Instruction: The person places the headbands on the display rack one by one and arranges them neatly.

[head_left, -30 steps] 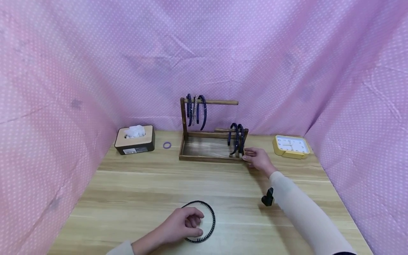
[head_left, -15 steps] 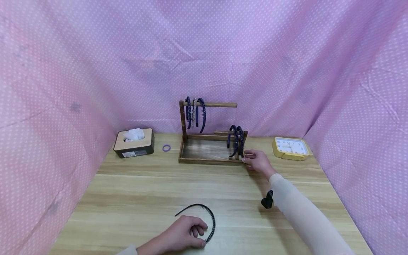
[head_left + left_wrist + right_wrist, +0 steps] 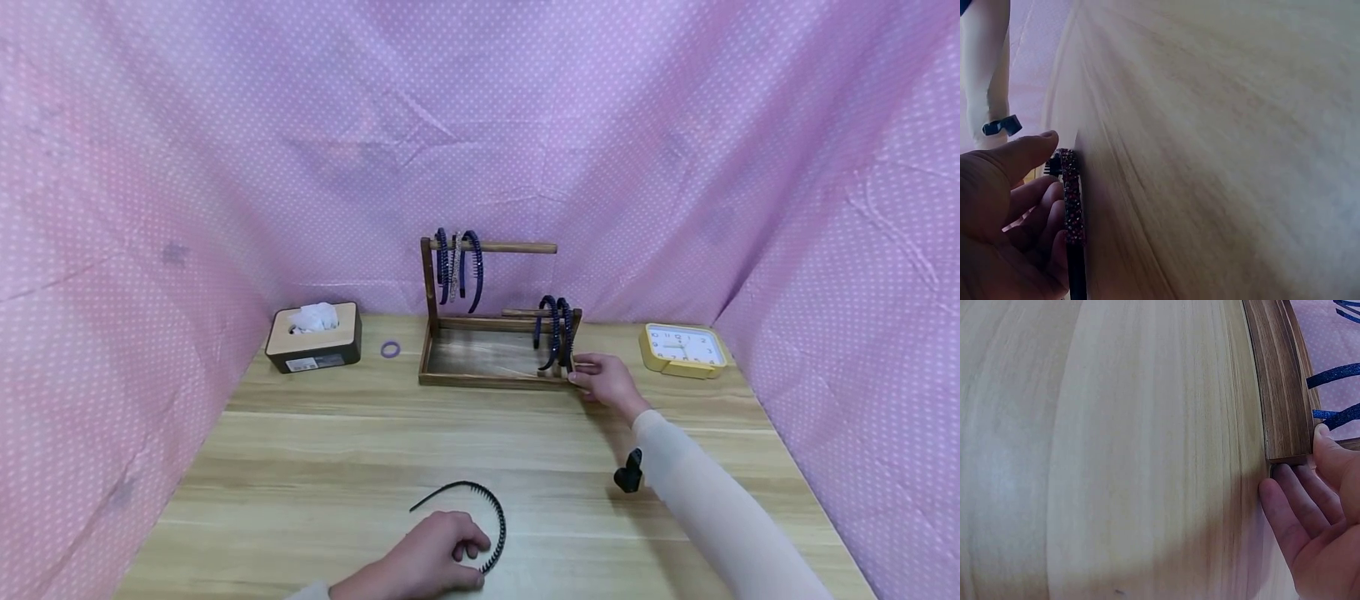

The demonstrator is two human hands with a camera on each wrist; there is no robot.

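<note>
A black toothed headband (image 3: 502, 523) lies on the near part of the table; the left wrist view shows dark reddish glittering stones along the headband (image 3: 1074, 206). My left hand (image 3: 438, 552) is inside its curve, thumb and fingertips right at the inner toothed side, fingers loosely bent. Part of the band is hidden beneath this hand. At the back, my right hand (image 3: 607, 385) grips the front right corner of a wooden headband stand (image 3: 487, 382), thumb over the rim and fingers against the end face. Dark blue headbands (image 3: 477, 271) and a glittery one hang on its upper rod.
Two more dark headbands (image 3: 553, 333) hang on the lower rod (image 3: 517, 312). Left of the stand are a purple ring-shaped band (image 3: 390, 349) and a tissue box (image 3: 315, 337). A yellow clock (image 3: 683, 350) stands right. Pink dotted cloth (image 3: 480, 125) surrounds the table.
My left hand has shifted a little right and nearer along the headband, whose far end now shows. The right hand has stayed at the stand's corner. The head view has tilted slightly.
</note>
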